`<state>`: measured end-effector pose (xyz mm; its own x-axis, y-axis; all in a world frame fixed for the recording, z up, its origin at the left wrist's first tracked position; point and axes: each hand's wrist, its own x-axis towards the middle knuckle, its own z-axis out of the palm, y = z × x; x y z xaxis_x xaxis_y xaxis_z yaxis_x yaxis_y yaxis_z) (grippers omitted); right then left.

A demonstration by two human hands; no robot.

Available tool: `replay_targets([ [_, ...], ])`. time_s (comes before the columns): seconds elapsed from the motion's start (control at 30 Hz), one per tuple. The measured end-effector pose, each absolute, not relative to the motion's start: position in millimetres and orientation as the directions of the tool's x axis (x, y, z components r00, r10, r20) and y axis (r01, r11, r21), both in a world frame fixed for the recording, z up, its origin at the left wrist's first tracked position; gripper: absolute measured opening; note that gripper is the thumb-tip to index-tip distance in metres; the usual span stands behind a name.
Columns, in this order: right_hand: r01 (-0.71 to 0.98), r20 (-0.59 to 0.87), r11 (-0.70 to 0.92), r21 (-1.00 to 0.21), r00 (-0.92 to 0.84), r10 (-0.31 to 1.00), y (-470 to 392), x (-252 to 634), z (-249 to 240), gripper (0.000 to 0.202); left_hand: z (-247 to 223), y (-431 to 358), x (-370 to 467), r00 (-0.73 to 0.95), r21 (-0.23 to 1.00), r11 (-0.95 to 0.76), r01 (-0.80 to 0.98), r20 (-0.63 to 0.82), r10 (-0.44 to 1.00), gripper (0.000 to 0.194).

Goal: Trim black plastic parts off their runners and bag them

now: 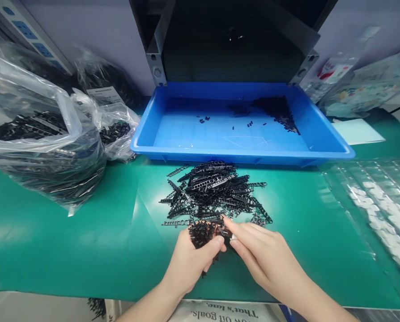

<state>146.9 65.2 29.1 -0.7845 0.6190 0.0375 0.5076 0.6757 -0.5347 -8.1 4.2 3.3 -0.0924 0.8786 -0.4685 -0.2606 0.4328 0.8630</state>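
Observation:
A bundle of black plastic strips (200, 233) is held in my left hand (191, 257), its fingers wrapped round them and the thumb on the near side. My right hand (262, 250) meets it at the right end of the bundle, thumb and fingers pinched on a small dark piece, with a bit of white showing by the fingertips. Just beyond both hands lies a loose pile of black ladder-like strips (213, 190) on the green table mat (146, 250).
Behind the pile stands a blue tray (240, 157) with small black parts inside. Clear bags (75, 165) of black parts are at the left. On the right are a clear compartment tray (357, 228) with white pieces, white paper (359, 131) and a plastic bottle (330, 74).

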Motion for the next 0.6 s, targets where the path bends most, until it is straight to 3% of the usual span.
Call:
replay_targets([
  [0.37, 0.544, 0.139, 0.745, -0.387, -0.764, 0.630, 63.0, 144.1, 26.4, 0.039, 5.4, 6.5, -6.4, -0.121, 0.858, 0.465, -0.217, -0.496, 0.860, 0.021],
  [0.6, 0.573, 0.194, 0.732, -0.368, -0.723, 0.663, 56.3, 140.6, 19.4, 0.038, 2.0, 6.2, -6.5, -0.177, 0.885, 0.438, -0.159, -0.462, 0.869, 0.020],
])
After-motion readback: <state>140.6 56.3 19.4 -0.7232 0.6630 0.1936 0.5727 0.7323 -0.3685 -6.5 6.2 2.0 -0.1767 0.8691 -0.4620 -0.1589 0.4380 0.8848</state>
